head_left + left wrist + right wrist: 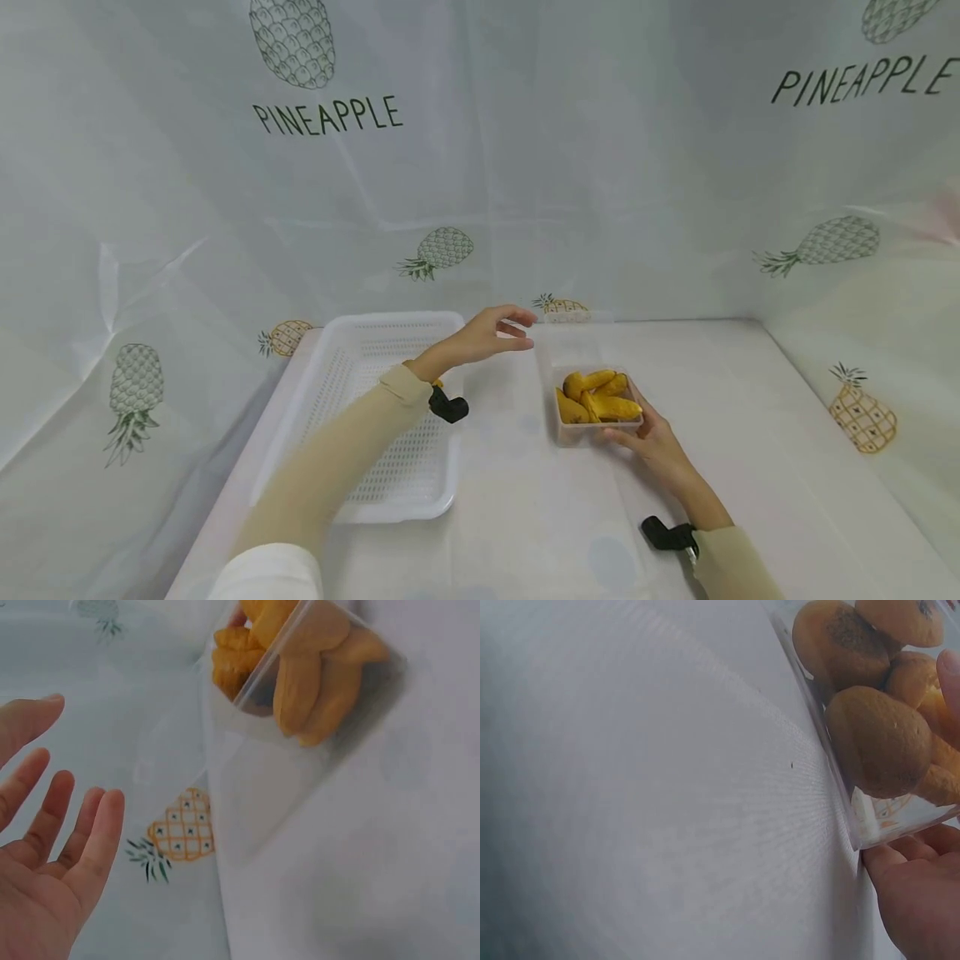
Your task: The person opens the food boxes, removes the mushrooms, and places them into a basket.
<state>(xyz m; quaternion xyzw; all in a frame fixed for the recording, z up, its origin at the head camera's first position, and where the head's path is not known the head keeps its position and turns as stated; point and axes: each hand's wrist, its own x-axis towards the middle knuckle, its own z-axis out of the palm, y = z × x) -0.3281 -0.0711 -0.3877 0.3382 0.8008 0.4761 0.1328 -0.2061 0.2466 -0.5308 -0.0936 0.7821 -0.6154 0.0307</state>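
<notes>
Yellow-orange mushrooms [611, 407], several of them, fill a clear plastic box [581, 434] right of the table's middle. Their rounded caps press near the box wall in the right wrist view. My right hand [660, 450] grips the box at its right side, with the thumb at the front wall and the fingers around the side. Behind the box its see-through lid [577, 343] stands folded back. My left hand [487, 335] hovers left of the lid, fingers spread and relaxed, holding nothing; the left wrist view also shows the empty palm [45, 889].
A white perforated basket [427, 506] stands on the left of the table, partly covered by my left arm. A bit of something yellow [438, 383] shows inside it beside the wrist. A pineapple-printed sheet [510, 167] hangs behind the table's back edge.
</notes>
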